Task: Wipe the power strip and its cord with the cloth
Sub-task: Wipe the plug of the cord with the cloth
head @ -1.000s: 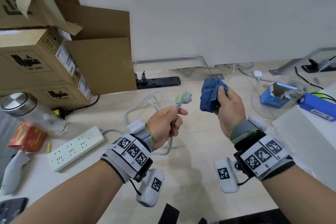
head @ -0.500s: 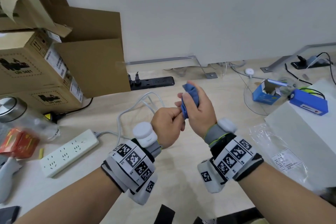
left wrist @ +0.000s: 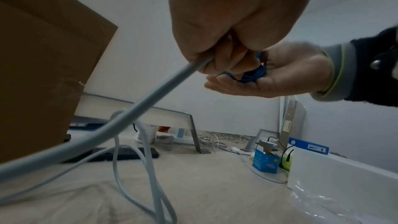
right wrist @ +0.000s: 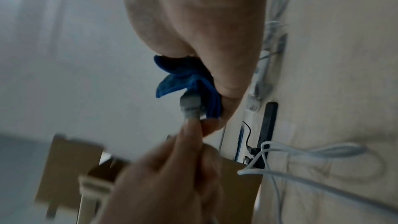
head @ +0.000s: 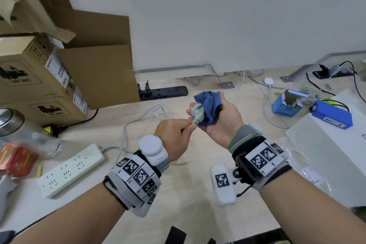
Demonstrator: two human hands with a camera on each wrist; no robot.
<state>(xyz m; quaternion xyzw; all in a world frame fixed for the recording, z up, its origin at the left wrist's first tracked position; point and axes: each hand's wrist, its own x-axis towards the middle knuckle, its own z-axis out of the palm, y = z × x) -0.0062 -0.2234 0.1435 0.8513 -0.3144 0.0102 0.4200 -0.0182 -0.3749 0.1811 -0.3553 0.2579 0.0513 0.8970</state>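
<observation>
The white power strip (head: pixel 71 170) lies on the table at the left. Its pale grey cord (head: pixel 126 130) loops across the table and rises to my left hand (head: pixel 176 136), which pinches it just below the grey plug (head: pixel 198 113). My right hand (head: pixel 219 119) holds the crumpled blue cloth (head: pixel 210 107) cupped around the plug. The left wrist view shows the cord (left wrist: pixel 150 89) leaving my fist, with the cloth (left wrist: pixel 252 76) in the right palm behind. In the blurred right wrist view the cloth (right wrist: pixel 189 81) wraps the plug (right wrist: pixel 190 106).
Cardboard boxes (head: pixel 39 79) stack at the left, with a black power strip (head: pixel 164 92) by the wall. A steel-capped bottle (head: pixel 11 125) and a red packet (head: pixel 15 162) sit at far left. A blue box (head: pixel 287 103), a blue device (head: pixel 330 117) and a white box (head: pixel 326 154) crowd the right.
My right hand has brought the cloth from the right onto the plug and now cups it from beside. The plug shows again between the hands. The view shifted slightly.
</observation>
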